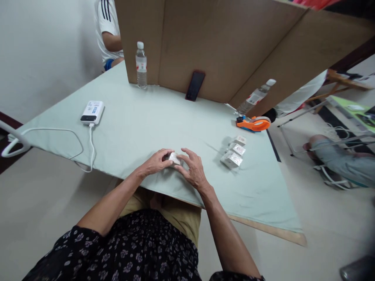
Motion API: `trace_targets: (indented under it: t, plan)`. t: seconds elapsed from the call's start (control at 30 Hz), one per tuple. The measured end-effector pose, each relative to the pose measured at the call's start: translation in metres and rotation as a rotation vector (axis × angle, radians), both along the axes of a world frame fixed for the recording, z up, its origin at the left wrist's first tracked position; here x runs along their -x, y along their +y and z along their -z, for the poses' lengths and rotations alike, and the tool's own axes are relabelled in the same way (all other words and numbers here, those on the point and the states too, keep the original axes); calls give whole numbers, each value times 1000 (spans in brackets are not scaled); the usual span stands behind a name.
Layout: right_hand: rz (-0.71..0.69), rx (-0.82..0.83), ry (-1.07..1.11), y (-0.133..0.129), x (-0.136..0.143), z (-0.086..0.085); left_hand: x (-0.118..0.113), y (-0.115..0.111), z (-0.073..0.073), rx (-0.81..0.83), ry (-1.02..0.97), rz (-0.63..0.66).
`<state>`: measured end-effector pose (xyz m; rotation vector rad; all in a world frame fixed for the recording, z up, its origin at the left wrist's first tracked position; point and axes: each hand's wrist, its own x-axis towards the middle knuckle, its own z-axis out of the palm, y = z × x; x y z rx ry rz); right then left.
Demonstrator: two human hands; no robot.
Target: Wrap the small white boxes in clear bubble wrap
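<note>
A small whitish, shiny box (175,158) sits on the pale green tablecloth near the table's front edge, between my two hands. My left hand (156,162) grips its left side with thumb and fingers. On the other side, my right hand (191,168) touches the box with its thumb and a finger, while its other fingers are curved and apart. To the right stands a row of similar small boxes (233,160), some distance from my right hand.
Behind are a cardboard screen (181,43), a dark phone (195,86) leaning on it, and two water bottles (141,68). An orange tape dispenser (254,124) lies at the right. A white power bank (93,112) with a cable is at the left. Other people are partly visible.
</note>
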<state>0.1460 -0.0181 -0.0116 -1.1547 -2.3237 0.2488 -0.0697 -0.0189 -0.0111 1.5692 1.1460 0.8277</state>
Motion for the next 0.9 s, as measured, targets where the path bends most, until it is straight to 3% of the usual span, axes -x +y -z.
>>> trace_targets:
  t: [0.67,0.9]
  plan:
    - [20,11,-27,-3,8,6,1,-3,2,-60,50,-6]
    - [0,68,44,1,9,-6,-3,0,-1,-44,17,-38]
